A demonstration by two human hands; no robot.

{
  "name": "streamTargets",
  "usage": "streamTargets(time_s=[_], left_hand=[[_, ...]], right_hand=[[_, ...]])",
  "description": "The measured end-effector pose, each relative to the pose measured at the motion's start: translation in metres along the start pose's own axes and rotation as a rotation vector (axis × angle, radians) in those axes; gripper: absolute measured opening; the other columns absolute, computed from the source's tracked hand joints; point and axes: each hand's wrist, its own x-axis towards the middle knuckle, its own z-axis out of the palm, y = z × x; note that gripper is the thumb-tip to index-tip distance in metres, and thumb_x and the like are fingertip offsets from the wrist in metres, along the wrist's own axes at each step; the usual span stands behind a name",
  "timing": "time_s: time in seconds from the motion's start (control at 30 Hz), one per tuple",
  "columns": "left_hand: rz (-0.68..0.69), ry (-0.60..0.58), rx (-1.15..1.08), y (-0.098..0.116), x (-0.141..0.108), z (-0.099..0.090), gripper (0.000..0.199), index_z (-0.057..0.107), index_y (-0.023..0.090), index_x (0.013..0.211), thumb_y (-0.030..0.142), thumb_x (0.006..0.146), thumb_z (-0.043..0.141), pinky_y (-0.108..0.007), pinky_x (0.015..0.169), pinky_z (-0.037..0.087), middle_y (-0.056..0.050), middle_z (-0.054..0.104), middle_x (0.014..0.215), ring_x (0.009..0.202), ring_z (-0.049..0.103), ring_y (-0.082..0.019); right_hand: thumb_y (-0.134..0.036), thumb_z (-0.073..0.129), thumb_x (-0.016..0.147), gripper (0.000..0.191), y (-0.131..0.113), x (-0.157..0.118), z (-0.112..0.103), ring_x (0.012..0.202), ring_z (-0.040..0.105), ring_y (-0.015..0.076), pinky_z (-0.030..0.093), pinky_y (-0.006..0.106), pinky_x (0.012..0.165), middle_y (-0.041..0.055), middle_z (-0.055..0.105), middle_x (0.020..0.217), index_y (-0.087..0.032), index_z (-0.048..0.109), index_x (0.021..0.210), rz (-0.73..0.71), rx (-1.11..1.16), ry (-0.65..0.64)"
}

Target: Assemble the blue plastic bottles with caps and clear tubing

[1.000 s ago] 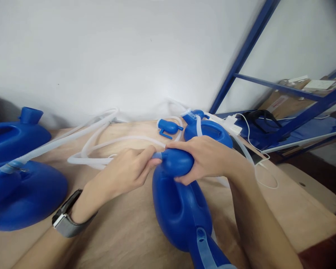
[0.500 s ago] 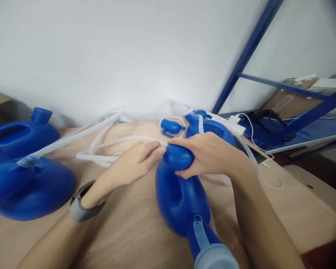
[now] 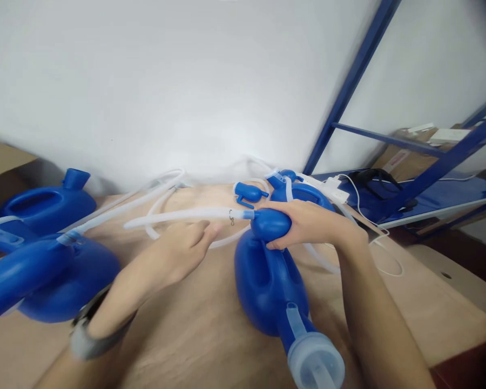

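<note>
A blue bulb-shaped part (image 3: pixel 271 225) is gripped by my right hand (image 3: pixel 302 224), its fingers wrapped round the bulb's far side. From the bulb's nozzle a translucent white tube (image 3: pixel 178 217) runs to the left, with a small wire clip (image 3: pixel 231 217) around it near the joint. My left hand (image 3: pixel 182 251) is just below the tube, fingers curled and thumb pressed in, smeared by motion; anything between its fingers is hidden. Under the bulb lies a blue handled bottle (image 3: pixel 267 286), its neck and clear cap (image 3: pixel 316 362) pointing towards me.
More blue bottles (image 3: pixel 48 205) with tubes stand on the left by a cardboard box (image 3: pixel 8 156). Farther back are a loose blue bulb part (image 3: pixel 251 192), another bottle (image 3: pixel 303 194) and a white power strip (image 3: pixel 332 189). A blue metal frame (image 3: pixel 348 81) rises at the right.
My left hand has moved left and down, away from the bulb's nozzle, uncovering the tube and wire clip there. My right hand keeps hold of the bulb. The view has shifted slightly.
</note>
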Motion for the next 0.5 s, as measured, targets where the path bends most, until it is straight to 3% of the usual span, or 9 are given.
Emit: streamTargets(time_s=[0.13, 0.2, 0.33, 0.5], left_hand=[[0.102, -0.128, -0.293, -0.015, 0.025, 0.03, 0.056, 0.071, 0.024, 0.124, 0.066, 0.107, 0.039, -0.038, 0.087, 0.056, -0.009, 0.077, 0.121, 0.1, 0.074, -0.028], [0.143, -0.093, -0.35, -0.017, 0.032, 0.043, 0.055, 0.069, 0.024, 0.13, 0.065, 0.107, 0.039, -0.041, 0.099, 0.055, -0.009, 0.076, 0.124, 0.109, 0.072, -0.029], [0.175, 0.034, -0.426, -0.017, 0.037, 0.067, 0.051, 0.068, 0.022, 0.122, 0.061, 0.109, 0.038, -0.044, 0.106, 0.053, -0.011, 0.074, 0.124, 0.114, 0.07, -0.029], [0.166, 0.022, -0.57, -0.019, 0.04, 0.083, 0.052, 0.063, 0.02, 0.099, 0.061, 0.11, 0.033, -0.039, 0.087, 0.057, -0.008, 0.069, 0.097, 0.09, 0.068, -0.024]], right_hand=[[-0.052, 0.086, 0.076, 0.077, 0.001, -0.001, 0.0, 0.119, 0.072, 0.0373, 0.058, 0.047, 0.099, 0.003, 0.075, 0.134, -0.035, 0.063, 0.147, -0.02, 0.063, -0.012], [-0.052, 0.086, 0.077, 0.077, 0.003, -0.002, 0.0, 0.121, 0.071, 0.037, 0.058, 0.045, 0.099, 0.0034, 0.074, 0.137, -0.034, 0.063, 0.148, -0.025, 0.091, -0.015], [-0.053, 0.087, 0.075, 0.076, 0.007, -0.002, 0.001, 0.12, 0.071, 0.039, 0.059, 0.044, 0.094, 0.0036, 0.076, 0.132, -0.034, 0.065, 0.145, -0.028, 0.109, 0.002], [-0.06, 0.088, 0.072, 0.08, 0.011, 0.001, 0.003, 0.123, 0.07, 0.0367, 0.059, 0.044, 0.098, 0.0026, 0.074, 0.137, -0.037, 0.065, 0.145, -0.029, 0.09, 0.018]])
